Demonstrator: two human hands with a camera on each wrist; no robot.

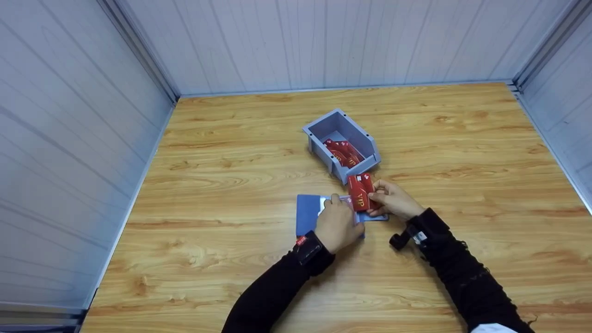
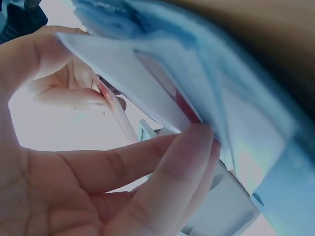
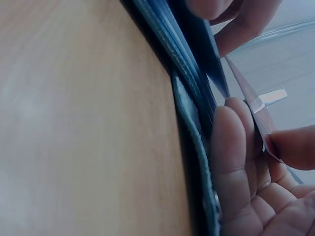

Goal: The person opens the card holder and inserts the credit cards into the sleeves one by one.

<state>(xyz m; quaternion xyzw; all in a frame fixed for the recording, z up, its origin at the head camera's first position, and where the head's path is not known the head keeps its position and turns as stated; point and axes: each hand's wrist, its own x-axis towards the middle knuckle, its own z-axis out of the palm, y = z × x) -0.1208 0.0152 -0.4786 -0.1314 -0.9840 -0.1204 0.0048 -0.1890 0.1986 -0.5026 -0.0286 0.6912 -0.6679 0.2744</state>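
Note:
A blue card holder [image 1: 307, 213] with clear sleeves lies spread on the table. My left hand [image 1: 336, 225] is over it; in the left wrist view its fingertips pinch the edge of a clear sleeve [image 2: 118, 66], with something red visible inside. Between thumb and fingers, my right hand [image 1: 394, 200] holds a red VIP card [image 1: 359, 195] above the holder's right part. That card appears edge-on in the right wrist view, with the thumb [image 3: 295, 147] on it. Part of the holder is hidden under the left hand.
Just behind the hands stands a grey plastic bin [image 1: 317, 147] with several red VIP cards [image 1: 340, 151] in it. Pale panels [image 1: 296, 46] wall the wooden table [image 1: 222, 185] at the back and sides.

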